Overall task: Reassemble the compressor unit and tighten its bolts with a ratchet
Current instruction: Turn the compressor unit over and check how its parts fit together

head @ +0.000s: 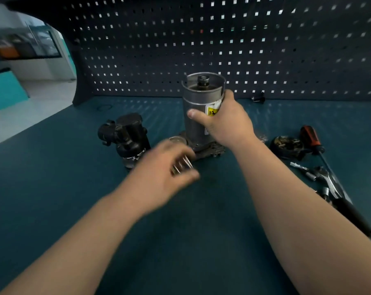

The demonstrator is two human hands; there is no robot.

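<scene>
A grey metal compressor cylinder (198, 107) stands upright on a dark perforated base plate (210, 149) at the bench's middle. My right hand (225, 122) grips the cylinder from the right, thumb across its front beside a yellow label. My left hand (165, 167) is blurred in front of the base and holds several long silver bolts (182, 163) between its fingers. A small silver round part (177, 139) lies by the base's left edge. The ratchet (329, 179) lies at the right with sockets beside it.
A black compressor head (124, 135) stands left of the cylinder. A round dark part with brass inside (287, 144) and a red-handled screwdriver (311, 138) lie at the right. A dark pegboard (223, 43) walls the back; a small black fitting (258, 98) lies below it.
</scene>
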